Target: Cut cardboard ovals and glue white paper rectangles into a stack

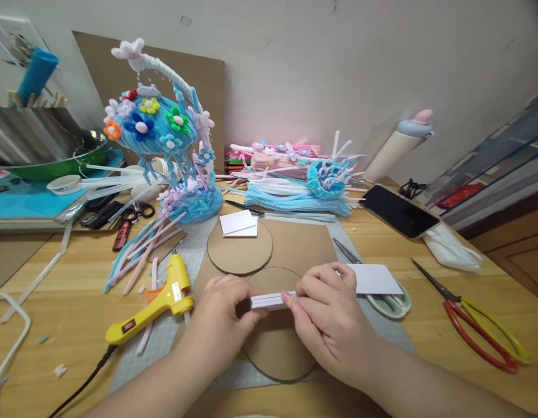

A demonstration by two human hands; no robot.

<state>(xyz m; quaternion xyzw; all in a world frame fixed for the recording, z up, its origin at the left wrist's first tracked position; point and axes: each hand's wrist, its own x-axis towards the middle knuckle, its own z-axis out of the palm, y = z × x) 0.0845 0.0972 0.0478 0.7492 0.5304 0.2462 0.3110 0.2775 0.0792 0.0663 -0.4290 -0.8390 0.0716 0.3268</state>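
My left hand (227, 316) pinches one end of a small layered piece of white board (272, 301), its edges facing me. At the other end, the fingers and thumb of my right hand (332, 307) close on the same piece. Under both hands lies a round cardboard disc (281, 348). Behind it is a second cardboard disc (238, 252) with white cut pieces (239, 224) on top. To the right of my right hand, a white card (377, 279) lies over scissors with pale green handles (393, 303); whether it touches my fingers is unclear.
A yellow glue gun (153, 305) lies at left with its cord. Red-and-yellow-handled scissors (481, 331) and a phone (399, 212) are at right. Behind stand a blue pipe-cleaner flower lamp (164, 125), pipe-cleaner bundles (290, 197) and a bottle (397, 148).
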